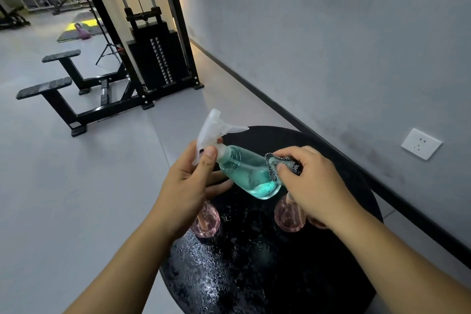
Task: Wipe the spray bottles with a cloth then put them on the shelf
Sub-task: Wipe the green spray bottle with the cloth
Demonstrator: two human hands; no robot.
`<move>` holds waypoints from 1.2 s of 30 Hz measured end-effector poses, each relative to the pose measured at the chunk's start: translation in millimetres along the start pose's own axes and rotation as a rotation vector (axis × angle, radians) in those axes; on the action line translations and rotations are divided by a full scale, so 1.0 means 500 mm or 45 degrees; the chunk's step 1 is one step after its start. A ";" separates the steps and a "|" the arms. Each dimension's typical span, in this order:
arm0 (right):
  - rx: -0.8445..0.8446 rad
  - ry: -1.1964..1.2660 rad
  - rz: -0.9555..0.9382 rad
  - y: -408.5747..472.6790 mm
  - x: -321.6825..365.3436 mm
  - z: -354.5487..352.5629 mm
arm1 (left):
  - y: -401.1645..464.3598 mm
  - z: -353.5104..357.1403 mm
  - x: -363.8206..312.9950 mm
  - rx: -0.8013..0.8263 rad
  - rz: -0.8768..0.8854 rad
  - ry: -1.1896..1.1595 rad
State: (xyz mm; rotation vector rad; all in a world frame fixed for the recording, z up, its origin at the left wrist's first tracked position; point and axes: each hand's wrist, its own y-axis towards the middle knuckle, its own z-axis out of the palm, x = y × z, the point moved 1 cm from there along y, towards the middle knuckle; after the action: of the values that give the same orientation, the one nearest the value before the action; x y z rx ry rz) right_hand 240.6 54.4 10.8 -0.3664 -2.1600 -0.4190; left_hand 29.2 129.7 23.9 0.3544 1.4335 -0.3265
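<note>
With the left hand [190, 181] pinching only the teal bottle [248, 176] at its neck and the right hand [309, 181] pressing a gripped cloth [280, 164] against it, the bottle could slip onto the pink bottles [206, 222] below.

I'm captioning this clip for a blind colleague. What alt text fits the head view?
Over a round black table, a left hand grips a teal spray bottle by its neck while the right hand presses a cloth against it. Pink bottles stand below; gym equipment sits behind.

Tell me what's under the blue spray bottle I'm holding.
Below the blue spray bottle is the round black table, with pink bottles standing on it. Your right hand covers part of one pink bottle; how many stand there is unclear.
</note>
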 end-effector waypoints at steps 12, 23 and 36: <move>-0.099 0.065 -0.007 -0.003 0.004 0.003 | 0.006 0.018 -0.002 -0.175 -0.121 -0.225; -0.129 -0.057 -0.297 -0.017 0.034 0.029 | 0.001 0.050 0.010 -0.245 -0.127 -0.180; -0.126 -0.068 -0.378 -0.016 0.046 0.038 | -0.007 0.069 0.013 -0.253 -0.142 -0.155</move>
State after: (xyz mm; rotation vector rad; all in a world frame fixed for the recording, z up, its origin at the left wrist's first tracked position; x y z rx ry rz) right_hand 210.7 57.9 17.7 -0.1104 -2.2578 -0.6913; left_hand 59.2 111.6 21.0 0.0917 1.3547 -0.2881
